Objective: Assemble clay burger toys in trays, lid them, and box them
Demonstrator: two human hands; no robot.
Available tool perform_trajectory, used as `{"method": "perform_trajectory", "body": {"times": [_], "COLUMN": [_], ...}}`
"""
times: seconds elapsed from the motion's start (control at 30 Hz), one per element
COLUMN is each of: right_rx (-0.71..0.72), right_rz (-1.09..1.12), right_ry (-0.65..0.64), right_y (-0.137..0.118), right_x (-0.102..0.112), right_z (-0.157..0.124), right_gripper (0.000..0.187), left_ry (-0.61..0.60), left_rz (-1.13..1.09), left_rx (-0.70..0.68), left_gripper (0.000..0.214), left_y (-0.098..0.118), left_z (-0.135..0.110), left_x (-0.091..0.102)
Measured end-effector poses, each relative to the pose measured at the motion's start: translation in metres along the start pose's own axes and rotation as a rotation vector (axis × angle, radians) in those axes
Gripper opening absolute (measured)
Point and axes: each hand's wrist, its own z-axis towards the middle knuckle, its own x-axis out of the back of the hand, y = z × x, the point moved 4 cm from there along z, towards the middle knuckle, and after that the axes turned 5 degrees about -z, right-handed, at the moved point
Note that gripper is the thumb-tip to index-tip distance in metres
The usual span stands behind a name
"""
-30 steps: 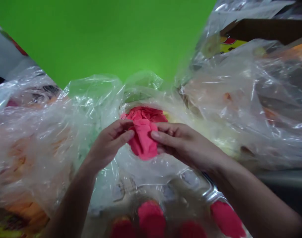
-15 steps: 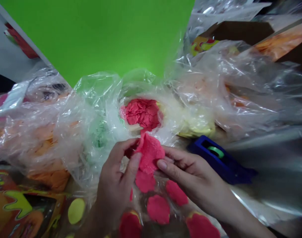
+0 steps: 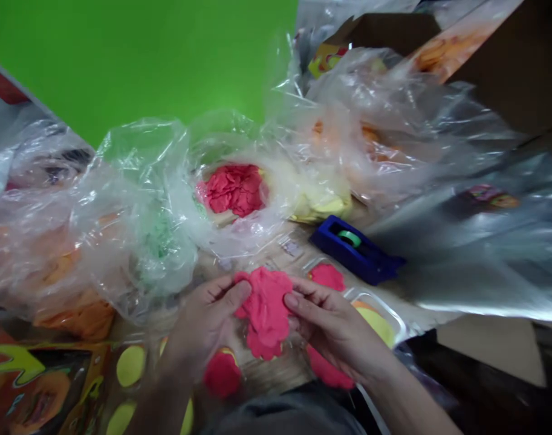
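My left hand (image 3: 205, 314) and my right hand (image 3: 332, 323) pinch a soft, thin, wavy-edged red piece (image 3: 267, 302) between thumbs and fingers, one on each side. Its lower end hangs over the table, where another red piece (image 3: 222, 373) rests at the lower left. More lie beyond my right hand, one red piece (image 3: 327, 277) above it and a yellow round piece (image 3: 376, 323) in a clear tray to its right. Past my hands, a heap of similar red pieces (image 3: 234, 190) fills an open clear plastic bag (image 3: 212, 238).
A blue tape dispenser (image 3: 357, 251) stands right of my hands. Clear bags with green pieces (image 3: 160, 235), pale yellow pieces (image 3: 323, 202) and orange pieces (image 3: 58, 266) line the back. A green panel (image 3: 135, 60) rises behind. A printed package (image 3: 35, 380) lies lower left; cardboard (image 3: 493, 344) is at right.
The view has shifted, so the bags and dispenser sit further left. My hands have moved nearer to me, away from the bag, and the red piece is now spread flatter between them.
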Motion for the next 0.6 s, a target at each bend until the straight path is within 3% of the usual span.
{"method": "perform_trajectory", "body": {"times": [0.1, 0.23, 0.33, 0.43, 0.5, 0.6], "right_rx": [0.013, -0.013, 0.129, 0.264, 0.259, 0.210], "right_rz": [0.120, 0.179, 0.089, -0.039, -0.113, -0.359], "right_ry": [0.085, 0.332, 0.574, 0.791, 0.847, 0.811], "right_y": [0.014, 0.032, 0.027, 0.014, 0.009, 0.006], "right_x": [0.021, 0.068, 0.115, 0.154, 0.169, 0.175], "right_z": [-0.007, -0.028, -0.056, -0.084, -0.093, -0.088], "right_gripper": [0.025, 0.024, 0.027, 0.039, 0.047, 0.052], "left_ry": [-0.070, -0.113, -0.055, -0.121, -0.199, -0.282], "left_rz": [0.093, 0.076, 0.140, 0.325, 0.384, 0.411], "left_rx": [0.116, 0.224, 0.194, 0.179, 0.207, 0.294], "left_gripper": [0.026, 0.030, 0.031, 0.022, 0.020, 0.020], "left_y": [-0.026, -0.063, -0.077, -0.081, -0.084, -0.094], "left_z": [0.011, 0.034, 0.055, 0.067, 0.066, 0.055], "left_x": [-0.003, -0.012, -0.024, -0.043, -0.057, -0.069]}}
